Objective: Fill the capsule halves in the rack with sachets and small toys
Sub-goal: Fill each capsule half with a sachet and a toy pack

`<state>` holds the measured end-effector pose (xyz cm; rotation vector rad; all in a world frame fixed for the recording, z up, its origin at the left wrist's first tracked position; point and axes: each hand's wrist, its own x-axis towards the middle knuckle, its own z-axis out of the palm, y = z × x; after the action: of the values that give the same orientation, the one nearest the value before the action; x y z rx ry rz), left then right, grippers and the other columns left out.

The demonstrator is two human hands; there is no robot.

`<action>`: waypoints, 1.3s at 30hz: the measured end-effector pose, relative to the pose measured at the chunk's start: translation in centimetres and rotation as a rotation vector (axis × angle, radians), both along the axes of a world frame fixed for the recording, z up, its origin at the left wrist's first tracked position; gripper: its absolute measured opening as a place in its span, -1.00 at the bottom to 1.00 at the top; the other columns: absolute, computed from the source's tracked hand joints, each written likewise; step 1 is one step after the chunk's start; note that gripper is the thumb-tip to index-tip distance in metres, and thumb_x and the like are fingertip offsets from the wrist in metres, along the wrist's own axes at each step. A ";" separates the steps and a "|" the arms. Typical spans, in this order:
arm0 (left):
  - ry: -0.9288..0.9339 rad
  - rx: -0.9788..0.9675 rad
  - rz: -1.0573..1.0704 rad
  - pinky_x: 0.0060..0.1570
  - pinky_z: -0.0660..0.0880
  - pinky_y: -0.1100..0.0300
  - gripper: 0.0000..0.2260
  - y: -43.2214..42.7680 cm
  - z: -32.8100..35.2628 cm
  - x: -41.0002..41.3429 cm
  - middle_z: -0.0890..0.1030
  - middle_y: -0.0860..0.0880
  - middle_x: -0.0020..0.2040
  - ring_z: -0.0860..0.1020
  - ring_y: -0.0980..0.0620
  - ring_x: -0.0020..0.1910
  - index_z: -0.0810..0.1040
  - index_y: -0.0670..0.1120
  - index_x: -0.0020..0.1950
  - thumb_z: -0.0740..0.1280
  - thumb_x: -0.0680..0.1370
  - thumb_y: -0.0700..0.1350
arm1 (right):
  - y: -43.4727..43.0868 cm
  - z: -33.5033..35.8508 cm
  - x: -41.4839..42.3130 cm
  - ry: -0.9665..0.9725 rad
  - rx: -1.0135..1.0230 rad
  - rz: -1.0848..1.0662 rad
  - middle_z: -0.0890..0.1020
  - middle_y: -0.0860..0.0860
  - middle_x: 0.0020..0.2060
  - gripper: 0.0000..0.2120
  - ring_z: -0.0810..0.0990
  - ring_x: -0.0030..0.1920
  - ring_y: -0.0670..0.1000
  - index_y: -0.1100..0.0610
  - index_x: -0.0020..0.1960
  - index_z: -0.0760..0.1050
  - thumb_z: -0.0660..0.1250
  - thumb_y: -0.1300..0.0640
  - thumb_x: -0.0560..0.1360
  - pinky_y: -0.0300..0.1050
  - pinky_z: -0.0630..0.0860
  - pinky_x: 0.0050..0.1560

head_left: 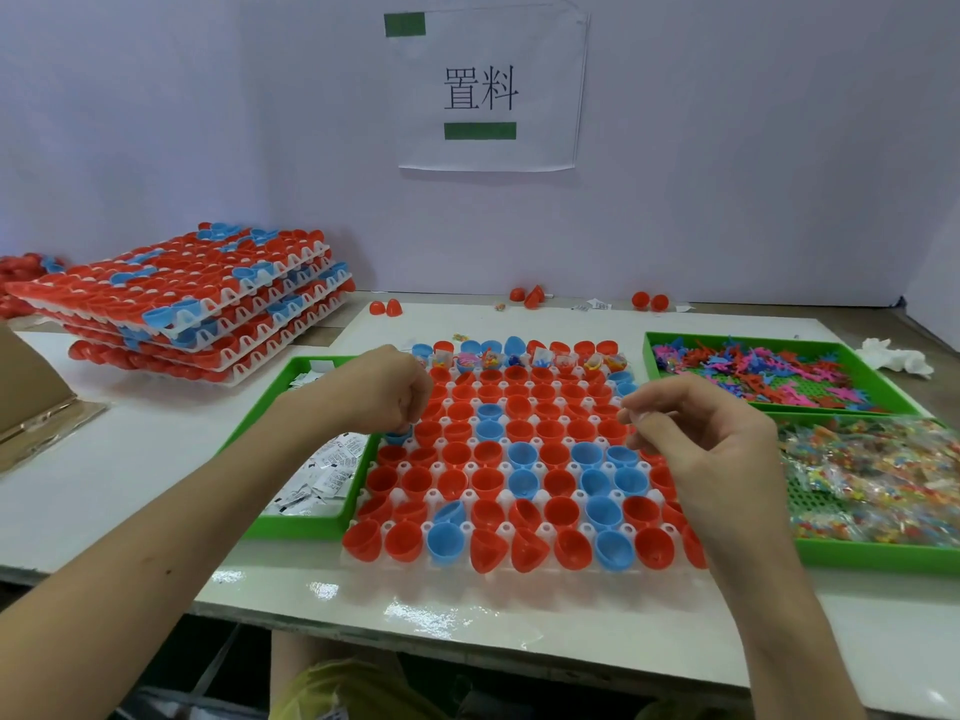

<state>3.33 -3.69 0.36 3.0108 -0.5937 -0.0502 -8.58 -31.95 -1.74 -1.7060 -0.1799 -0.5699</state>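
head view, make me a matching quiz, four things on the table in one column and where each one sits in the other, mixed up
Things:
1. tray of white sachets
2. tray of pink and blue toys
3. tray of clear packets
4. stack of capsule racks

Places:
a. far right
b. far left
c. near left
d. near right

Pairs: 1-c, 2-a, 3-d, 4-b

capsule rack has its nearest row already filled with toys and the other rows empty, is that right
Not quite. In the capsule rack, the filled row is the farthest one from the person, not the nearest. The head view shows toys there; the other rows look empty.
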 end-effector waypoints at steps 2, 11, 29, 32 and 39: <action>0.037 -0.057 0.005 -0.21 0.57 0.28 -0.78 0.4 -0.2 -0.2 0.64 0.14 -0.28 0.61 0.22 -0.26 0.63 0.01 -0.23 0.46 0.42 -0.33 | -0.2 0.1 0.0 -0.004 0.010 0.000 0.69 -0.06 -0.24 -0.73 0.65 -0.26 -0.07 -0.02 -0.17 0.63 0.36 0.34 0.51 -0.31 0.59 -0.21; -0.083 -0.530 0.131 -0.13 0.55 0.26 -0.89 4.6 0.3 -0.7 0.69 0.11 -0.20 0.64 0.15 -0.20 0.64 0.08 -0.14 0.46 0.52 -0.13 | -0.7 0.0 0.1 -0.008 0.038 -0.024 0.69 -0.04 -0.25 -0.75 0.64 -0.30 -0.08 0.03 -0.15 0.64 0.36 0.36 0.52 -0.33 0.58 -0.24; -0.127 -0.247 0.343 -0.24 0.45 0.23 -0.81 7.4 -3.8 -1.2 0.64 0.10 -0.22 0.56 0.15 -0.22 0.59 0.05 -0.26 0.44 0.50 -0.20 | -2.6 -1.0 0.9 -0.010 0.031 -0.087 0.70 -0.02 -0.22 -0.72 0.65 -0.26 -0.04 -0.03 -0.14 0.65 0.35 0.34 0.54 -0.24 0.62 -0.18; -0.252 -0.255 0.403 -0.15 0.55 0.08 -0.87 7.4 -3.7 -1.8 0.64 0.00 -0.14 0.56 0.04 -0.19 0.54 0.01 -0.17 0.35 0.54 -0.20 | -3.3 -1.3 1.1 -0.027 0.030 -0.103 0.70 -0.01 -0.23 -0.71 0.65 -0.26 -0.03 -0.02 -0.14 0.65 0.35 0.36 0.53 -0.27 0.61 -0.19; -0.528 -0.631 0.395 -0.46 0.53 0.23 -0.87 4.9 -2.3 -3.9 0.63 -0.03 -0.22 0.61 0.07 -0.36 0.48 -0.06 -0.08 0.36 0.57 -0.27 | -8.7 -1.4 0.9 -0.024 0.085 -0.268 0.70 -0.05 -0.26 -0.67 0.62 -0.30 -0.07 -0.06 -0.17 0.67 0.35 0.36 0.52 -0.34 0.57 -0.25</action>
<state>-0.60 1.21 -1.93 2.4340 -0.0025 0.8054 -7.66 -40.66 -3.11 -1.6517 0.0568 -0.7854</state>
